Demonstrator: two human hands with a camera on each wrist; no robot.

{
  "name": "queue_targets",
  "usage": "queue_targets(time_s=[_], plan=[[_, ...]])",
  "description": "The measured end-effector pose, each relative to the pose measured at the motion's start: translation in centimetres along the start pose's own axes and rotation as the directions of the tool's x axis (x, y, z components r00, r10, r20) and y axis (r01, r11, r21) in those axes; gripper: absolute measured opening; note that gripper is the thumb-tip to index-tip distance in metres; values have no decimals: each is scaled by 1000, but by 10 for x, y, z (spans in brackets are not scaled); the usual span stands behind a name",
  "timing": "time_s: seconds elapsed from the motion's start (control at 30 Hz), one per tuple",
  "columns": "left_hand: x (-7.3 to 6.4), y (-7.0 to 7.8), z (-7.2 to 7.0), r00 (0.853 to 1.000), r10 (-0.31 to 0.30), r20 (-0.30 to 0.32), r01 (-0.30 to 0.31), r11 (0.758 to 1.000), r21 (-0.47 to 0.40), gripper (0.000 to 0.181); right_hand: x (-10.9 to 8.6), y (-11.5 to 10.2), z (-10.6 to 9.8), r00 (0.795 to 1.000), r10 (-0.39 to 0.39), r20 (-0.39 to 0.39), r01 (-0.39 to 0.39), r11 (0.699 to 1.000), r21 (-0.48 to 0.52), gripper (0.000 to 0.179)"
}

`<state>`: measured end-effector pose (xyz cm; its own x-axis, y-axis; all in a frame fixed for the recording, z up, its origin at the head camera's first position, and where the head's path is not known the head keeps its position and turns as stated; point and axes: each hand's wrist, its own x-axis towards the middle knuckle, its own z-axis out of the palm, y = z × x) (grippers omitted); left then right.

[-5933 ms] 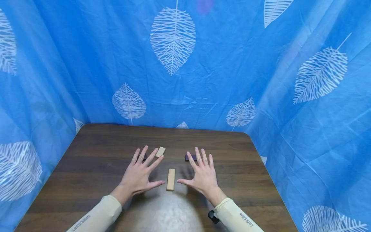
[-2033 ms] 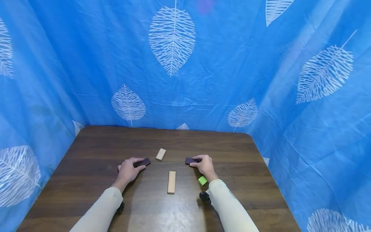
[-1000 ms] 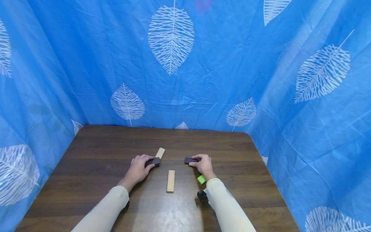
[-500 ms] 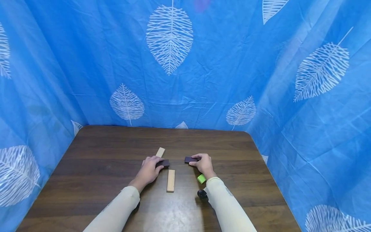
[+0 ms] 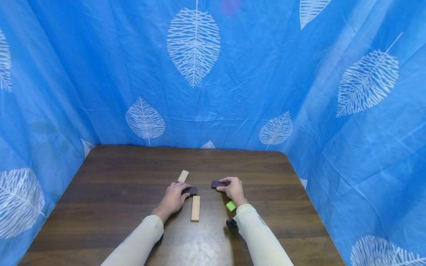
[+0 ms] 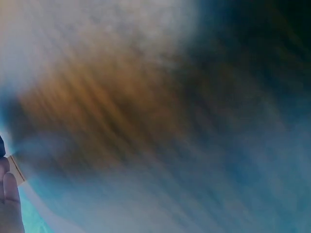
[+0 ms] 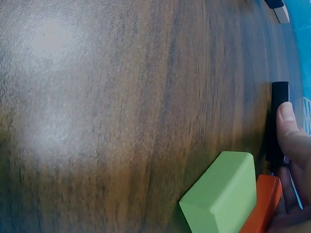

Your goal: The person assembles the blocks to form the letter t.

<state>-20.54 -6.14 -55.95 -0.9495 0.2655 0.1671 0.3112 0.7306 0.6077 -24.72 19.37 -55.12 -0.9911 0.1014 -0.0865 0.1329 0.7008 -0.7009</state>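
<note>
My left hand (image 5: 173,197) holds a dark brown block (image 5: 192,191) between thumb and fingers, just behind the far end of a light wooden block (image 5: 195,208). Farther back lies a second, paler wooden block (image 5: 183,176), its near end close to the left fingers. On the right side, my right hand (image 5: 234,188) pinches another dark block (image 5: 216,184), which lies low along the tabletop; the right wrist view shows the thumb (image 7: 286,114) pressed on that block's side. The left wrist view is mostly blur, with a bit of hand (image 6: 10,208) at its left edge.
A green block (image 5: 230,206) lies near the right wrist, and in the right wrist view an orange block (image 7: 262,204) sits beside it. The brown wooden table (image 5: 116,170) ends at a blue leaf-patterned curtain (image 5: 226,92) at the back and sides.
Both hands were spread over the table earlier, then each took a dark block. My left hand has since carried its block rightward to the light wooden block's far end. The right hand stays put.
</note>
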Motion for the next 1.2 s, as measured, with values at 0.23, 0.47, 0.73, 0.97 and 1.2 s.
queue_targets(time_s=[0.23,0.47,0.73,0.97,1.2], plan=[[-1,2,1,1000,2,14,-2,1000,2,26,0,0,0,1000,-13,-5,13,1000,2,27],[-2,3,2,1000,-5,3,5,1000,9,27,0,-2,0,1000,9,-1,-9,1000,8,27],[-5,5,3,998,-64,15,65,997,-34,33,-1,0,0,1000,17,-4,-16,1000,9,27],[-5,6,6,988,-151,26,153,968,-200,45,0,2,1,1000,16,-8,-16,1000,11,28],[-4,5,7,980,-192,53,199,952,-233,51,0,1,0,1000,18,0,-18,1000,5,28]])
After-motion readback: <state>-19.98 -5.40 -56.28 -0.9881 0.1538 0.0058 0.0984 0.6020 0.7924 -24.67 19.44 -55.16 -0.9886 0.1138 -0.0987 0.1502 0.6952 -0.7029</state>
